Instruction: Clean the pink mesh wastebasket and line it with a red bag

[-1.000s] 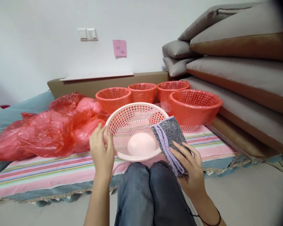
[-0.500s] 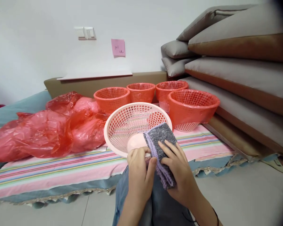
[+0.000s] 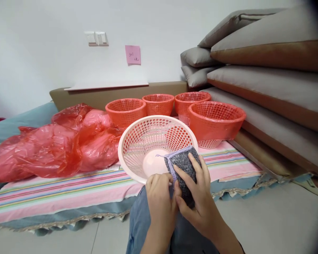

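A dark grey folded cloth [image 3: 184,165] with lilac edging is held over the near right rim of a pale pink plastic basket [image 3: 134,169]. My left hand [image 3: 160,197] pinches the cloth's lower left edge, its fingertips partly hidden. My right hand [image 3: 197,194] grips the cloth from the right, fingers spread across its face and thumb near the left hand. A short lilac thread end sticks out from the cloth's upper left corner. The basket's round solid base shows with nothing on it.
Several red-wrapped baskets [image 3: 217,121] stand behind the pink one. Red plastic bags [image 3: 53,151] lie on the left over a striped cloth [image 3: 69,190]. Stacked grey cushions [image 3: 270,81] rise on the right. A pink note [image 3: 133,55] is stuck to the wall.
The cloth has turned and shifted slightly right and down, so its grey face shows more squarely. Both hands have moved a little right; the right fingers now lie further over the cloth.
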`<action>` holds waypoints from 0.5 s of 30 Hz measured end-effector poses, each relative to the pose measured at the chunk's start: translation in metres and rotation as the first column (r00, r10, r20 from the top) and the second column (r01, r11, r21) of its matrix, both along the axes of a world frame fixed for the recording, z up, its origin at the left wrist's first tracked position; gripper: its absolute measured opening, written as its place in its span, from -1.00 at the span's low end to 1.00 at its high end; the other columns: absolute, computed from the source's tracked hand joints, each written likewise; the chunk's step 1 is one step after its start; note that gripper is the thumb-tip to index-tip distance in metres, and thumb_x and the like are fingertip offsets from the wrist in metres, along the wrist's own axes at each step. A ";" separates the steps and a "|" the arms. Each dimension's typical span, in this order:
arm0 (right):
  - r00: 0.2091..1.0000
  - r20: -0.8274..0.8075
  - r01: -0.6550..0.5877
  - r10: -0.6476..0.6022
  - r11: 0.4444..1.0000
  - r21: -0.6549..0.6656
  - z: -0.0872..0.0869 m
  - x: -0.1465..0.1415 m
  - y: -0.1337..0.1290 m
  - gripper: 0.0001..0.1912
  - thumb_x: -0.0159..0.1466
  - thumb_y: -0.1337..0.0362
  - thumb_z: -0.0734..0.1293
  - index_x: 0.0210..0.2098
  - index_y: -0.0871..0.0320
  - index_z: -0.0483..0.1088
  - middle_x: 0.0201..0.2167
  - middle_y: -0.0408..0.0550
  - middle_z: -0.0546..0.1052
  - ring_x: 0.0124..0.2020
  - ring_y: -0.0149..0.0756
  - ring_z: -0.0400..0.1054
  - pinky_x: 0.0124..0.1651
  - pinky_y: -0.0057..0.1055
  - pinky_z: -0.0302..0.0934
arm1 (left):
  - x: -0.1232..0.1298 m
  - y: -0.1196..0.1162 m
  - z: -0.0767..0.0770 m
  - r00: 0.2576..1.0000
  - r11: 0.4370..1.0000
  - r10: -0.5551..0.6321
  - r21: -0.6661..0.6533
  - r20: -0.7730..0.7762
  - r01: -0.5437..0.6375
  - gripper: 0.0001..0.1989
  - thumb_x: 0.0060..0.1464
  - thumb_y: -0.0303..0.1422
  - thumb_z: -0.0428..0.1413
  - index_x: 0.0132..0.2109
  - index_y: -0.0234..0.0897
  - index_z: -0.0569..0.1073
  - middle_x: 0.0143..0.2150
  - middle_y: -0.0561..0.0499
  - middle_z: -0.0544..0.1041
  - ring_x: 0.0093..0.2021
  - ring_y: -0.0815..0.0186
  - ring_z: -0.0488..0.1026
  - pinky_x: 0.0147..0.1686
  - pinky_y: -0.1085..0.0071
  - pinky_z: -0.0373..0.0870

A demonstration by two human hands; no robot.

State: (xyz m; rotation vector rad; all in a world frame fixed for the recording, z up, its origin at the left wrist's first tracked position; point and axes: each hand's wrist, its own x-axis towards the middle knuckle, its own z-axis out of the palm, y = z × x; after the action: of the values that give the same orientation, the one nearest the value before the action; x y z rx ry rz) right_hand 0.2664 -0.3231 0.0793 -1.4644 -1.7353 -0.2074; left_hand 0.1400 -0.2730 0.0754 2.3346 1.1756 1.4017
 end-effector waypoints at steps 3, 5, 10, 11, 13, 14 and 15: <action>0.998 -0.013 -0.057 0.056 0.997 -0.044 -0.001 0.000 0.000 -0.51 0.37 0.21 0.13 0.29 -0.01 0.19 0.47 -0.01 -0.17 0.45 0.24 -0.41 0.27 0.41 -0.12 | -0.004 -0.004 0.001 1.000 0.999 -0.025 -0.047 -0.009 0.024 -0.90 0.24 -0.41 0.00 -0.29 -0.19 0.34 -0.40 0.08 0.44 -0.34 0.28 0.37 -0.21 0.29 0.19; 0.998 -0.059 -0.032 0.030 0.999 -0.030 -0.003 0.002 0.000 -0.53 0.40 0.28 0.06 0.26 -0.03 0.24 0.45 -0.07 -0.07 0.45 0.17 -0.37 0.30 0.37 -0.13 | -0.007 -0.005 0.004 0.997 0.994 -0.074 -0.084 -0.016 0.073 -0.89 0.26 -0.40 -0.01 -0.26 -0.19 0.36 -0.37 0.06 0.47 -0.32 0.27 0.38 -0.19 0.27 0.20; 0.994 -0.091 0.062 -0.064 0.998 -0.026 -0.004 0.000 0.004 -0.60 0.33 0.22 0.22 0.16 0.02 0.30 0.36 -0.01 0.15 0.41 0.14 -0.17 0.33 0.33 -0.14 | -0.014 -0.006 0.009 0.980 0.972 -0.198 -0.135 -0.025 0.193 -0.75 0.28 -0.48 -0.14 -0.23 -0.18 0.40 -0.35 0.01 0.51 -0.32 0.26 0.39 -0.19 0.26 0.25; 0.993 -0.093 0.073 -0.075 0.997 -0.026 -0.004 -0.002 0.005 -0.59 0.30 0.20 0.26 0.13 0.05 0.30 0.33 0.02 0.19 0.40 0.16 -0.13 0.33 0.33 -0.12 | -0.015 -0.007 0.008 0.975 0.968 -0.219 -0.135 -0.028 0.213 -0.75 0.27 -0.49 -0.14 -0.21 -0.17 0.41 -0.33 0.00 0.52 -0.31 0.26 0.40 -0.19 0.25 0.26; 0.991 -0.094 0.092 -0.094 0.995 -0.023 -0.004 -0.003 0.006 -0.53 0.21 0.16 0.35 0.09 0.08 0.30 0.27 0.08 0.26 0.37 0.20 -0.08 0.30 0.32 -0.05 | -0.019 -0.008 0.003 0.971 0.969 -0.235 -0.094 -0.036 0.231 -0.75 0.23 -0.53 -0.12 -0.17 -0.16 0.42 -0.23 -0.01 0.57 -0.22 0.24 0.45 -0.11 0.23 0.27; 0.991 -0.087 0.102 -0.104 0.994 -0.025 -0.004 -0.003 0.006 -0.51 0.17 0.16 0.38 0.08 0.09 0.30 0.26 0.09 0.27 0.37 0.22 -0.07 0.29 0.32 -0.03 | -0.022 -0.008 0.000 0.976 0.977 -0.213 -0.044 -0.038 0.211 -0.73 0.21 -0.55 -0.10 -0.13 -0.14 0.41 -0.17 -0.02 0.59 -0.14 0.23 0.47 -0.04 0.20 0.26; 0.991 -0.073 0.110 -0.112 0.994 -0.027 -0.004 -0.002 0.006 -0.49 0.15 0.17 0.39 0.07 0.09 0.30 0.26 0.09 0.27 0.37 0.24 -0.08 0.28 0.32 -0.01 | -0.025 -0.009 -0.005 0.986 0.986 -0.163 0.016 -0.036 0.163 -0.71 0.19 -0.57 -0.08 -0.09 -0.13 0.41 -0.09 -0.03 0.60 -0.05 0.21 0.47 0.06 0.16 0.21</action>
State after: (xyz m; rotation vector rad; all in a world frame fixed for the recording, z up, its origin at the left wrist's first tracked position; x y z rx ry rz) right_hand 0.2646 -0.3167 0.0752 -1.5677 -1.6030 -0.1896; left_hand 0.1153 -0.2817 0.0706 2.4146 0.9583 1.3275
